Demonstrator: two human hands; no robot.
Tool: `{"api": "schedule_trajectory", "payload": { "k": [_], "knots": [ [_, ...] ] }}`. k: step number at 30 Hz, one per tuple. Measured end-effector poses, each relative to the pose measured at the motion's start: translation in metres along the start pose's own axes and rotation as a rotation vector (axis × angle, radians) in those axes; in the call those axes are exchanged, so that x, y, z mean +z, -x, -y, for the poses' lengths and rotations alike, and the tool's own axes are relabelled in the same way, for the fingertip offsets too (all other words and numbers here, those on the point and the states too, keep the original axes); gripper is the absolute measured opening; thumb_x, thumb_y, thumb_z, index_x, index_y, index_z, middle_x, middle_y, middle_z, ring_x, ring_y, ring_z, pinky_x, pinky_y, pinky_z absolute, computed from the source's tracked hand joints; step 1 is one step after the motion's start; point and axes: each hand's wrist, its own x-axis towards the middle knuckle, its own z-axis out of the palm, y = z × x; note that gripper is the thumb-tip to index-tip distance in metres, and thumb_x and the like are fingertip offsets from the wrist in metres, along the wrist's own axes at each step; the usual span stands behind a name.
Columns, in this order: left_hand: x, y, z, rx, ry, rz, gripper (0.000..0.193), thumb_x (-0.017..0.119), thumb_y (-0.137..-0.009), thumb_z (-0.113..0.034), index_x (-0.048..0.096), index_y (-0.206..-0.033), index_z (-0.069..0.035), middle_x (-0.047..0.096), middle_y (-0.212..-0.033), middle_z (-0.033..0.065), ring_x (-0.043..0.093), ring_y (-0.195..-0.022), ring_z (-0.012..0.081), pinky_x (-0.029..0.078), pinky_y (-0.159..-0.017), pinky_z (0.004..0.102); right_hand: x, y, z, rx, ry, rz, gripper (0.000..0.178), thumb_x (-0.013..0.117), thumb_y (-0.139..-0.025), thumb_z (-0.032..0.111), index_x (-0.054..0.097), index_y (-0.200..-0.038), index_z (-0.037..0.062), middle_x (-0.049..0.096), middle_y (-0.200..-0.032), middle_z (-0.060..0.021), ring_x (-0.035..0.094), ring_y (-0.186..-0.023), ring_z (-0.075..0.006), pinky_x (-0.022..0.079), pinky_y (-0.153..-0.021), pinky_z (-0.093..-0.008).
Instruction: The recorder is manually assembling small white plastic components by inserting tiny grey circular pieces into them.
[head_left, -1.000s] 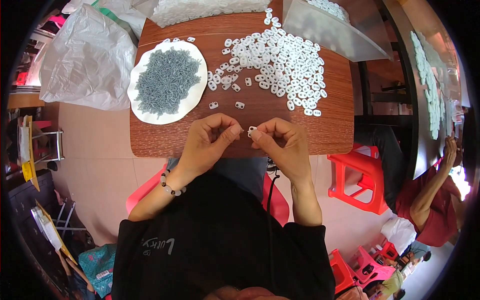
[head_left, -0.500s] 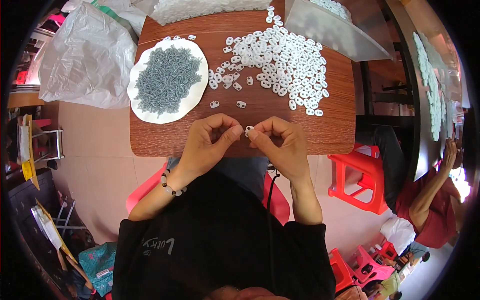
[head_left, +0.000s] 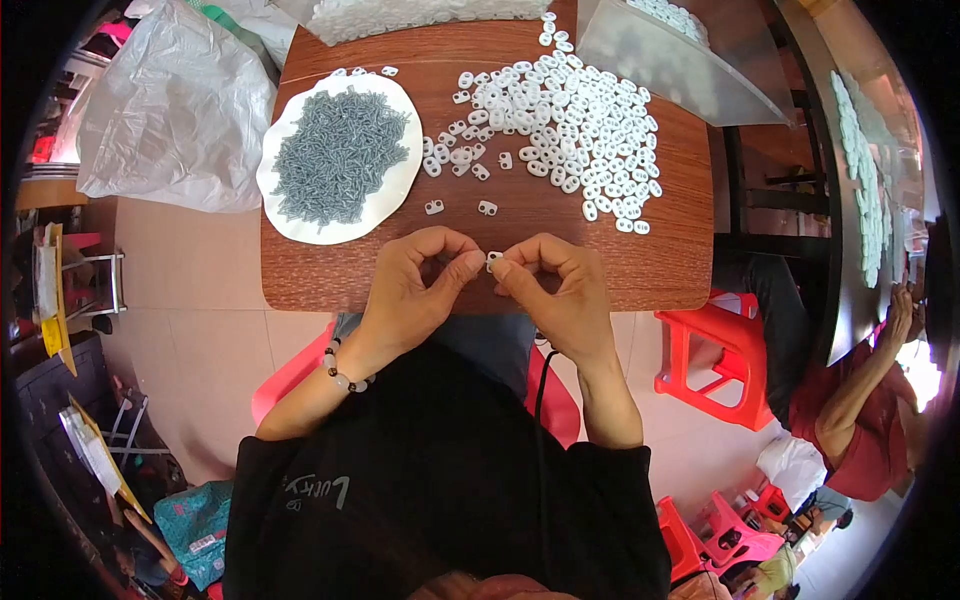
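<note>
Near the front edge of the wooden table, my right hand (head_left: pixel 568 288) pinches a small white two-hole plastic piece (head_left: pixel 494 257) between thumb and forefinger. My left hand (head_left: pixel 422 278) is closed in a pinch right beside it, its fingertips meeting the piece's left side; whatever they hold is too small or hidden to make out. Two similar white pieces, a left one (head_left: pixel 434 207) and a right one (head_left: pixel 487 208), lie just beyond my hands. Farther left stands a white wavy-edged plate (head_left: pixel 398 200) heaped with small grey screws (head_left: pixel 340 155).
A large pile of white oval two-hole pieces (head_left: pixel 590 130) covers the table's (head_left: pixel 660 270) far right. Translucent bins (head_left: pixel 680 70) stand behind it. A white plastic bag (head_left: pixel 175 110) sits left of the plate. Red stools (head_left: pixel 715 355) and another person's arm (head_left: pixel 860 390) are to the right.
My right hand has shifted slightly left with the white piece, closer to my left fingertips. Both hands keep their pinch. The whole view has shifted a little.
</note>
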Motion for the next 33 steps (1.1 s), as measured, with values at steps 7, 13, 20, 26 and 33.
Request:
{"api": "schedule_trajectory", "payload": {
  "k": [7,13,20,26,33],
  "knots": [
    [0.001,0.001,0.003,0.013,-0.037,-0.041,0.010,0.068,-0.088,-0.009,0.066,-0.087,0.001,0.064,-0.074,-0.0006,0.052,-0.067,0.0018,0.040,-0.057,0.0194,0.006,0.000,-0.003,-0.007,-0.010,-0.021,0.011,0.069,-0.087,0.009,0.066,-0.086,-0.0013,0.066,-0.071,-0.0030,0.063,-0.067,-0.0060,0.048,-0.060,-0.0182],
    [-0.002,0.003,0.006,-0.074,-0.041,0.002,0.017,0.066,-0.092,-0.015,0.064,-0.090,0.002,0.065,-0.077,0.0003,0.056,-0.072,0.0038,0.046,-0.065,0.0204,0.008,-0.001,-0.007,0.005,-0.025,-0.007,0.012,0.069,-0.087,0.011,0.066,-0.086,-0.0011,0.067,-0.072,-0.0030,0.063,-0.067,-0.0058,0.048,-0.060,-0.0183],
    [-0.003,0.001,0.003,-0.009,0.079,0.003,0.026,0.063,-0.095,-0.025,0.067,-0.094,0.001,0.067,-0.081,0.0017,0.055,-0.071,0.0049,0.045,-0.065,0.0200,0.010,-0.004,-0.004,0.007,-0.091,-0.032,0.013,0.069,-0.088,0.013,0.067,-0.086,0.0008,0.067,-0.070,-0.0018,0.059,-0.062,-0.0028,0.043,-0.053,-0.0167],
    [-0.008,-0.005,0.007,-0.038,0.173,0.003,0.031,0.055,-0.099,-0.027,0.068,-0.097,0.000,0.067,-0.083,0.0031,0.053,-0.069,0.0059,0.044,-0.064,0.0203,0.011,-0.007,-0.004,0.008,-0.111,-0.055,0.014,0.069,-0.088,0.015,0.067,-0.085,0.0011,0.067,-0.069,-0.0013,0.055,-0.058,-0.0014,0.037,-0.050,-0.0162],
    [-0.013,0.001,0.007,-0.044,0.171,-0.065,0.023,0.055,-0.098,-0.017,0.066,-0.101,0.003,0.067,-0.087,0.0045,0.054,-0.072,0.0062,0.044,-0.066,0.0204,0.014,-0.008,-0.007,-0.006,-0.151,-0.073,0.014,0.068,-0.089,0.014,0.067,-0.086,0.0005,0.066,-0.069,-0.0011,0.055,-0.061,-0.0014,0.038,-0.053,-0.0167]
  ]
}}
